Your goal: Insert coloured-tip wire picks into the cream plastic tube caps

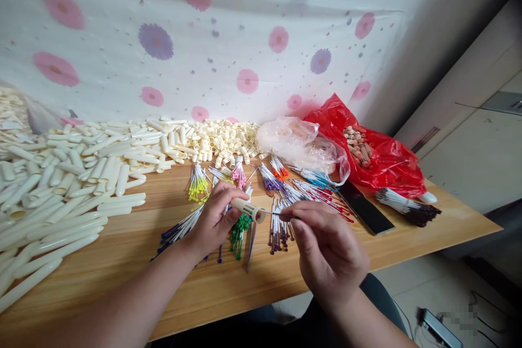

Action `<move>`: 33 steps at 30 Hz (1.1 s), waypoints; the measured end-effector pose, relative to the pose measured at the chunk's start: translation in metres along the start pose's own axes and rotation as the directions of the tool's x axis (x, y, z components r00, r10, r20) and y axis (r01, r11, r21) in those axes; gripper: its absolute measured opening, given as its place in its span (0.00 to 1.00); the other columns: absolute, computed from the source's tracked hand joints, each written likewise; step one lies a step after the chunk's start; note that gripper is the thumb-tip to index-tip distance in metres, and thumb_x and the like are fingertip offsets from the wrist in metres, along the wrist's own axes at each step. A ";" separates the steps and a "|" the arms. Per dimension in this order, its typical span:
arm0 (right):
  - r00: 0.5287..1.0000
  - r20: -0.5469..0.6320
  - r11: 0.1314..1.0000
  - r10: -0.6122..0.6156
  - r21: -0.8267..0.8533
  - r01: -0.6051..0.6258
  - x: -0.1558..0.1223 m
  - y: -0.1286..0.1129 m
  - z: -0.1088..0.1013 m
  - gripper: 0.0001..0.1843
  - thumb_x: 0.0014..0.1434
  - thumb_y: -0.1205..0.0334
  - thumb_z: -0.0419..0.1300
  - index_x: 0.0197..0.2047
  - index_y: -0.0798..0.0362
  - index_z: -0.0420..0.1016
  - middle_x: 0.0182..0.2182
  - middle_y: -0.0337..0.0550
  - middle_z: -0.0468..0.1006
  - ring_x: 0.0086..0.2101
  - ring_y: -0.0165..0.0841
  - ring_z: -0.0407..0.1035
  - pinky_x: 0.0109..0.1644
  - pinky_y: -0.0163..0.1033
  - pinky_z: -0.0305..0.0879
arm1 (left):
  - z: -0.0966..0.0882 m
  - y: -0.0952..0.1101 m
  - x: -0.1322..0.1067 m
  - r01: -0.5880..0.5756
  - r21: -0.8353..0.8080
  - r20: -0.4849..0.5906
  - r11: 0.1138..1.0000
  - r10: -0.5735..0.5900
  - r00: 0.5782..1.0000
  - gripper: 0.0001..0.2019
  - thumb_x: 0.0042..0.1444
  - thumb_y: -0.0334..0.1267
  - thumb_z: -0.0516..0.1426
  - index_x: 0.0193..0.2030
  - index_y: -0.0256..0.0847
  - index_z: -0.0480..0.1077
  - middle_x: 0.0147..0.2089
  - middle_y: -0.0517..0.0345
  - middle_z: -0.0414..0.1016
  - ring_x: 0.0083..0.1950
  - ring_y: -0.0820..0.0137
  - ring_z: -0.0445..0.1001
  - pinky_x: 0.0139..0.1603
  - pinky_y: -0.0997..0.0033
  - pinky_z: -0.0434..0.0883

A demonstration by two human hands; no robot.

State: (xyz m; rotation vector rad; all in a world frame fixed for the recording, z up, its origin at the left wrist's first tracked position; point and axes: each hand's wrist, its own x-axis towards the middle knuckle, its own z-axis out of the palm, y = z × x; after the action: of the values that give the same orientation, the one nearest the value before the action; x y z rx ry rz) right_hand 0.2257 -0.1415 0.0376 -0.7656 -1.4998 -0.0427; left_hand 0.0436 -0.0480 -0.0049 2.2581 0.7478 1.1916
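My left hand [218, 212] is closed around a slotted cream plastic tube [246, 209], its open end turned to the right. Green shows through the tube's slots. Between the thumb and fingers of my right hand [328, 247] is a thin dark rod [281, 215], its far end at the tube's mouth; how far it goes in I cannot tell. Under and behind the hands lie bundles of white sticks with coloured tips: green [240, 228], blue [176, 236], yellow [198, 187], pink [238, 175], dark maroon [279, 236] and red [332, 198].
Cream tubes [89, 168] are heaped across the table's left, with shorter slotted pieces [228, 138] along the back. A clear bag [299, 141], a red bag [391, 166] holding small pinkish pieces, a black phone [365, 206] and a dark-tipped bundle [408, 206] lie to the right.
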 end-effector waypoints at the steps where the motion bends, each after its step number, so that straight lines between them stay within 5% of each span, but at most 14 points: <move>1: 1.000 -0.001 1.000 -0.014 0.002 0.014 -0.001 0.000 0.000 0.18 0.53 0.80 0.59 0.45 0.54 0.72 0.32 0.45 0.77 0.36 0.34 0.74 0.38 0.39 0.73 | 0.000 0.000 0.000 0.001 0.002 0.005 1.000 -0.001 1.000 0.24 0.60 0.58 0.43 0.42 0.41 0.69 0.39 0.53 0.65 0.44 0.63 0.64 0.47 0.64 0.63; 5: 0.994 0.069 0.996 -0.085 0.017 0.084 0.002 -0.005 -0.003 0.18 0.54 0.78 0.57 0.47 0.54 0.71 0.33 0.47 0.77 0.35 0.34 0.74 0.34 0.39 0.74 | 0.000 -0.002 0.000 0.008 -0.017 0.012 1.000 -0.008 1.000 0.24 0.59 0.59 0.44 0.42 0.41 0.69 0.39 0.53 0.65 0.44 0.63 0.64 0.47 0.63 0.63; 15: 0.975 0.220 0.995 -0.020 -0.093 0.041 0.009 -0.010 0.006 0.10 0.56 0.75 0.60 0.40 0.54 0.71 0.30 0.44 0.75 0.33 0.30 0.71 0.35 0.37 0.71 | 0.001 0.005 0.001 -0.015 -0.149 0.081 0.989 0.027 0.996 0.22 0.60 0.56 0.45 0.40 0.42 0.71 0.37 0.54 0.65 0.43 0.64 0.64 0.46 0.65 0.63; 20: 0.964 0.239 0.985 0.120 -0.151 -0.086 0.002 -0.001 0.007 0.04 0.56 0.70 0.61 0.36 0.53 0.72 0.30 0.41 0.69 0.32 0.30 0.67 0.33 0.37 0.66 | 0.001 0.003 -0.001 -0.036 -0.074 0.054 0.997 0.040 0.998 0.22 0.60 0.56 0.45 0.42 0.42 0.70 0.39 0.53 0.65 0.43 0.64 0.65 0.44 0.65 0.64; 33: 0.944 0.220 0.967 0.245 -0.124 -0.222 -0.007 0.005 0.010 0.07 0.57 0.74 0.57 0.37 0.54 0.72 0.32 0.42 0.69 0.32 0.30 0.66 0.35 0.37 0.65 | 0.000 0.005 -0.002 -0.136 0.300 -0.133 0.944 0.183 0.974 0.17 0.61 0.51 0.49 0.41 0.40 0.70 0.39 0.54 0.62 0.40 0.66 0.65 0.40 0.67 0.66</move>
State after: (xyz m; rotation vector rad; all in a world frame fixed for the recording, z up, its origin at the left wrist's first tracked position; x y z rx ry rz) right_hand 0.2186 -0.1353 0.0283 -1.0532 -1.6275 0.1597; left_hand 0.0441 -0.0535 -0.0030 2.5241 0.8607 1.4336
